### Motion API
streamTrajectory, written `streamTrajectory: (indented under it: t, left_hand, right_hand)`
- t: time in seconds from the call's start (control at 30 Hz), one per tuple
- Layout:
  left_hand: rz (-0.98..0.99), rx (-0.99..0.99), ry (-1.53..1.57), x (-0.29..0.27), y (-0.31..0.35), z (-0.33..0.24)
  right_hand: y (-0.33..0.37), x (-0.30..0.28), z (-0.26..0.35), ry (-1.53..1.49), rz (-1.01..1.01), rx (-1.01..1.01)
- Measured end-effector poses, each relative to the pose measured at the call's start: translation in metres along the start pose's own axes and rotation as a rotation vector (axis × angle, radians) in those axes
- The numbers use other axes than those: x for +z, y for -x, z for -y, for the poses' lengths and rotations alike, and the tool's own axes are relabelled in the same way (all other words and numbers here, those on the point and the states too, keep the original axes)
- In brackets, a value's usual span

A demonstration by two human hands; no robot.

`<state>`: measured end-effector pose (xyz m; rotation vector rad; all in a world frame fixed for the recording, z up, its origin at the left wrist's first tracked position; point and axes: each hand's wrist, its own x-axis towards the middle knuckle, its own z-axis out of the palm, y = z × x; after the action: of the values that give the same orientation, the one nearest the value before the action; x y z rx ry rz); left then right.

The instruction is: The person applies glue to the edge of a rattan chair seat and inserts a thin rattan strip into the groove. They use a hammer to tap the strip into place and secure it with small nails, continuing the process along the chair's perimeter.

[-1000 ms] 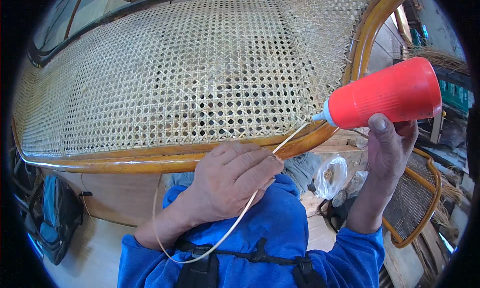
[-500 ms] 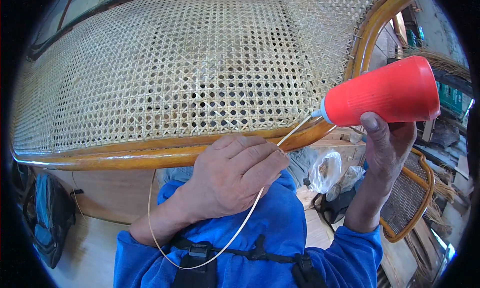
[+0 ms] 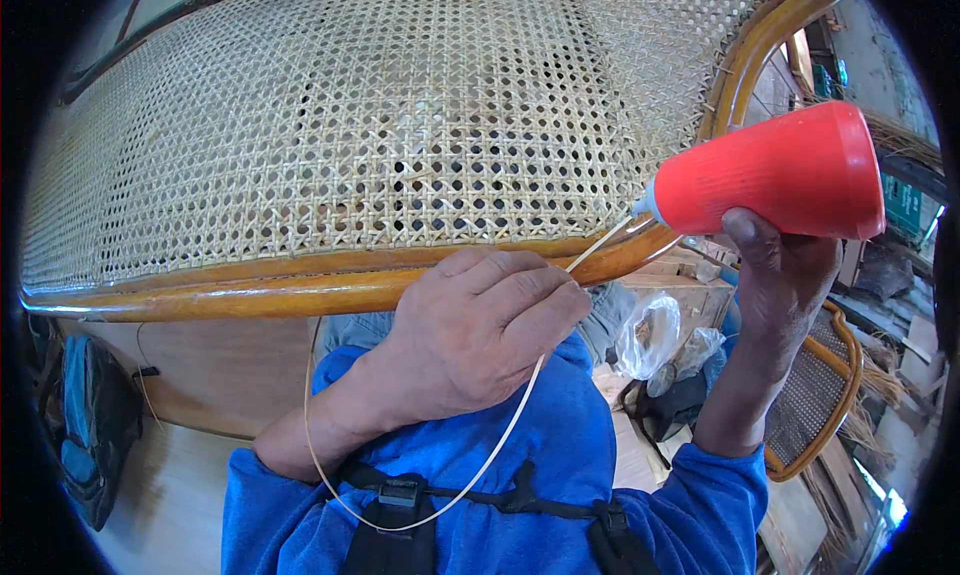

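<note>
A woven cane panel (image 3: 380, 135) spreads across the upper part of the view, edged by a glossy brown wooden frame (image 3: 230, 297). My left hand (image 3: 480, 340) is closed on a thin pale cane strand (image 3: 500, 437) just below the frame's near rail. The strand runs up to the weave's right corner, and its other end loops down over my lap. In my right hand (image 3: 785, 265) a red squeeze bottle (image 3: 770, 175) lies tilted on its side. Its pale nozzle (image 3: 645, 207) points left at the strand, close to the frame's corner; whether they touch I cannot tell.
Below the frame at left a dark backpack (image 3: 95, 425) stands on the floor. A clear plastic bag (image 3: 648, 337) lies between my arms, on the far side. Another cane-woven piece with a wooden rim (image 3: 845, 380) and scattered fibres (image 3: 880, 385) are at right.
Both hands, the bottle and the strand have shifted slightly right in the view, while the frame's near rail sits a little higher. My grips look the same.
</note>
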<state>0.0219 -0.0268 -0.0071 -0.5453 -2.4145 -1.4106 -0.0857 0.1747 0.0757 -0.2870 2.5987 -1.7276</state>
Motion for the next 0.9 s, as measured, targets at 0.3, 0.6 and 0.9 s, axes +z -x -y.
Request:
streamTrajectory:
  t: [0.3, 0.6, 0.9]
  left_hand:
    - [0.001, -0.002, -0.009, 0.0, -0.001, 0.0]
    - [-0.005, 0.004, 0.002, 0.001, 0.0, 0.001]
    - [0.02, -0.006, 0.002, -0.002, -0.002, -0.001]
  right_hand:
    - [0.004, 0.003, 0.0, 0.023, -0.018, 0.011]
    - [-0.004, -0.023, 0.008, -0.011, -0.124, -0.306]
    - [0.008, -0.015, -0.009, -0.058, -0.113, -0.118]
